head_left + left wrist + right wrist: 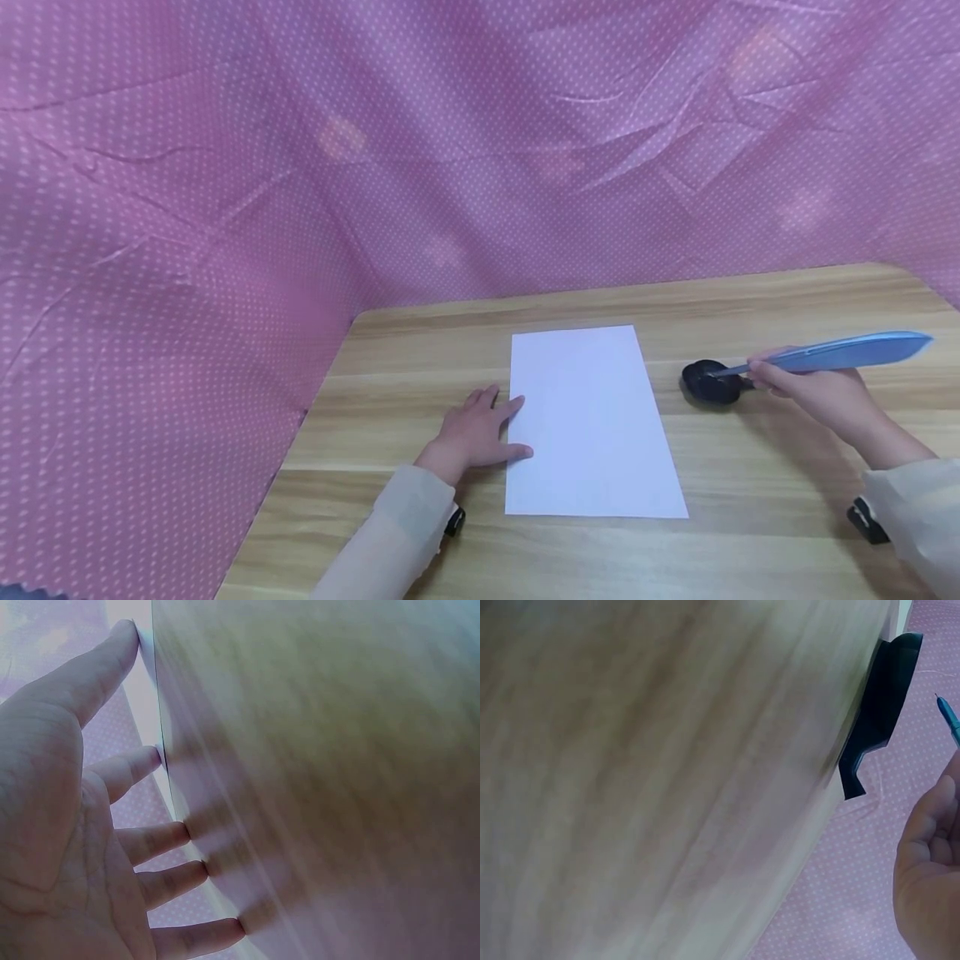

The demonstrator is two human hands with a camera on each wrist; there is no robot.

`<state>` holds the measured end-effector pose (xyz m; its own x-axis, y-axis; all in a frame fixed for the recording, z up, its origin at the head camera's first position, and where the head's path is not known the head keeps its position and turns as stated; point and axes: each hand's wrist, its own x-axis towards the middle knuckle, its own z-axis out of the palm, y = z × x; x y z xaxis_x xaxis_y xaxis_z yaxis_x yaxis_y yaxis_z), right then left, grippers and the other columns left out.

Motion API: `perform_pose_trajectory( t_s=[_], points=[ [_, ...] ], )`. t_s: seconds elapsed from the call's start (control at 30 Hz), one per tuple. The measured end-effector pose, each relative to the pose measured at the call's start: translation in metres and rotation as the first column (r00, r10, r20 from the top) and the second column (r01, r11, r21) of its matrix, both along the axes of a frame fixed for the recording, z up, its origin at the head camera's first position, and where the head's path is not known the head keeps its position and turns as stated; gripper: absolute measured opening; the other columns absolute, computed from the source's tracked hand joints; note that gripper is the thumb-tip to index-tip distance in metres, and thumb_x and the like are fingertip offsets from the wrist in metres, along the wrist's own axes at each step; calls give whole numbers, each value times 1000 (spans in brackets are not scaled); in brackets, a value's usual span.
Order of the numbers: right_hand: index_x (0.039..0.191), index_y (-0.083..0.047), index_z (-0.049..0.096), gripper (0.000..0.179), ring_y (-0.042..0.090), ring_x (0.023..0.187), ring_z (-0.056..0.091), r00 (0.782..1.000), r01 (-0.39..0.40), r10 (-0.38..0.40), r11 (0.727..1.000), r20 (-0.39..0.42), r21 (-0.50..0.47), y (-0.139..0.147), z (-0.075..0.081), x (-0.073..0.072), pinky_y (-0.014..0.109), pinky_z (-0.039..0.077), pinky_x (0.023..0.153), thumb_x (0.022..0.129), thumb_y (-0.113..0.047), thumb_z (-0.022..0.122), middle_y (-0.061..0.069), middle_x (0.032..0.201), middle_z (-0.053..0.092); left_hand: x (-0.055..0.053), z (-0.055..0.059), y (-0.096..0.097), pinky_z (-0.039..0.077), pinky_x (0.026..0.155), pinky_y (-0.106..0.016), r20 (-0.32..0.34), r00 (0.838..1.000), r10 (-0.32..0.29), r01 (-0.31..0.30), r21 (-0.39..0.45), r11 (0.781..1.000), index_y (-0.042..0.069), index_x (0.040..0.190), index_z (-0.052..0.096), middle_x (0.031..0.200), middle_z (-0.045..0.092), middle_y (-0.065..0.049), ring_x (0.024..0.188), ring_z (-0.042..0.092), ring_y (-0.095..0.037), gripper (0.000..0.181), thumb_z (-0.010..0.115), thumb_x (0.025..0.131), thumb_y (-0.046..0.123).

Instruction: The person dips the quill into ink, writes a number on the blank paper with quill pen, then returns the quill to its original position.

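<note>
A white sheet of paper (pixel 588 425) lies flat on the wooden table. My left hand (pixel 477 432) rests beside its left edge with fingers spread, the thumb and a fingertip overlapping the paper. All its fingertips meet the surface in the left wrist view. My right hand (pixel 821 396) pinches a blue feather-shaped pen (pixel 855 352) near its lower end. In the head view the pen's thin tip overlaps a black spoon-like dish (pixel 711 383) with a short handle. In the right wrist view, the pen tip (pixel 946 712) appears apart from the black dish (pixel 885 694).
The table (pixel 397 383) has light wood grain and rounded far corners. Pink dotted cloth (pixel 480 167) hangs behind it and along the left side. The black dish stands to the right of the paper.
</note>
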<state>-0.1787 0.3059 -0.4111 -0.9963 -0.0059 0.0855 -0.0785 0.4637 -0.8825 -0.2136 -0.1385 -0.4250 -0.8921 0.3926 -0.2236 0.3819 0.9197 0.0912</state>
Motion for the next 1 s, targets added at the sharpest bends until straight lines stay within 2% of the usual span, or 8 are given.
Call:
perform_pose_trajectory(
  t_s=[0.17,0.33,0.57,0.83,1.0],
  points=[
    [112,4,66,37,-6,82,61,1000,-8,8,1000,26,-14,2,-2,0,13,49,69,95,-28,61,-16,91,70,0,1,0,30,101,-61,-1,1000,-3,3,-2,1000,35,149,31,156,19,-11,140,20,-35,83,53,79,73],
    [109,-5,70,28,-12,85,58,1000,-29,29,1000,4,7,2,-4,1,8,44,72,94,-27,62,-16,94,70,-1,2,0,30,101,-61,1,1000,-6,6,-9,1000,35,150,30,156,19,-11,140,20,-35,83,52,79,74],
    [111,4,66,35,-19,86,51,999,-32,37,992,-34,123,0,-8,-1,4,38,74,94,-26,62,-15,97,69,-1,1,0,28,102,-61,2,1000,-6,6,-6,1000,35,149,30,156,19,-11,140,20,-35,83,52,79,74],
    [109,2,68,33,-22,84,46,999,-17,27,973,-39,229,-2,-12,-3,7,38,72,93,-27,63,2,99,72,-1,1,0,29,102,-61,-1,1000,-5,5,-3,1000,35,149,31,156,20,-11,140,21,-35,83,53,79,73],
    [108,2,69,33,-21,84,46,999,-25,33,972,-32,234,-1,-14,-3,8,38,71,93,-27,63,1,98,72,0,0,0,29,102,-61,-2,1000,-6,6,-5,1000,35,149,31,156,19,-11,140,20,-35,83,53,79,73]
  ],
)
